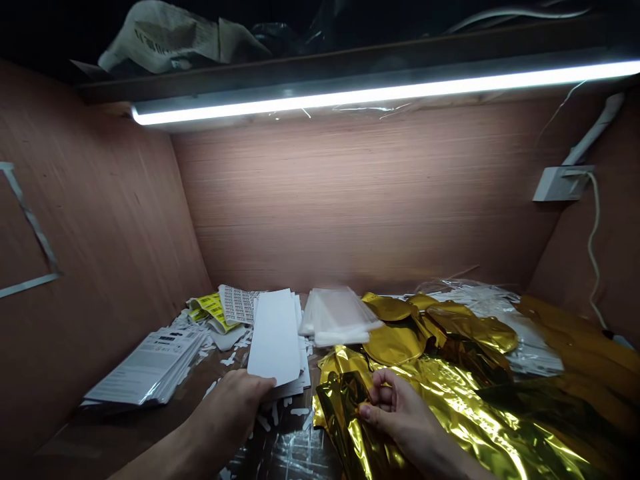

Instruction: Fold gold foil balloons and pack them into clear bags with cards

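– Quick, what's the spot like?

– Wood booth, basically: reddish-brown wood-grain back panel [350,200], long glowing white tube light [390,90] along the top, white boxy socket [559,184] on the R w/ a white cable [594,247] hanging down. Crumpled pale sack w/ dark lettering [163,37] up above.

– & the surface?

– Dark, shiny tabletop [295,450], littered w/ small white paper scraps [300,412].

– Your hands?

– My L hand [245,393] grips the near end of a blank white rectangular card [274,337], thumb on top; it's mid-table, over other white pieces, can't tell if touching. My R hand [393,403] pinches a shiny gold foil piece [345,417] at the front, R of ctr, above a spread of crinkled gold foil [480,407].

– What's nearby?

– Frosted see-through plastic sleeves [340,317] just R of the card; yellow label sheets [214,308] & a white sheet w/ rows of small print [240,303] behind-L; a stack of printed pale cards [147,367] near the L wall.
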The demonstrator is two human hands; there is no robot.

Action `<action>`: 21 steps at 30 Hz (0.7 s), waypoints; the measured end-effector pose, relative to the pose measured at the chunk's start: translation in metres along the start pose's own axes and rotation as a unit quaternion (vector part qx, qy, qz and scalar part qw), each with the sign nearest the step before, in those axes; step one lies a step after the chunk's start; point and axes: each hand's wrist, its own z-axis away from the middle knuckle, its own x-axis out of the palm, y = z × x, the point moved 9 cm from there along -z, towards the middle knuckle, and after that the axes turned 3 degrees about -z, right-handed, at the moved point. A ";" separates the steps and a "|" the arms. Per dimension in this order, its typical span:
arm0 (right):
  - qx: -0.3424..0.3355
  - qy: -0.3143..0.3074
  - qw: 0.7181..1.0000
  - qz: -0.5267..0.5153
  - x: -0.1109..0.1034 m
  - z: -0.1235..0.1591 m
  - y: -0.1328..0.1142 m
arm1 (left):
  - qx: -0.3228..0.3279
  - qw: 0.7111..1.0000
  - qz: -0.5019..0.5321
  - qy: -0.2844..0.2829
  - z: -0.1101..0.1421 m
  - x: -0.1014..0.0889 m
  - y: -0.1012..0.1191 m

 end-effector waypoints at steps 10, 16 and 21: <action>-0.008 -0.013 0.999 -0.045 0.006 0.000 0.002 | -0.005 0.991 -0.053 0.121 0.003 0.007 -0.038; -0.013 -0.004 0.999 -0.046 0.012 0.007 -0.008 | -0.061 0.995 -0.073 0.034 -0.010 -0.005 -0.014; -0.023 -0.025 0.999 -0.040 0.013 0.007 -0.008 | -0.093 0.993 -0.044 -0.055 -0.023 -0.018 0.004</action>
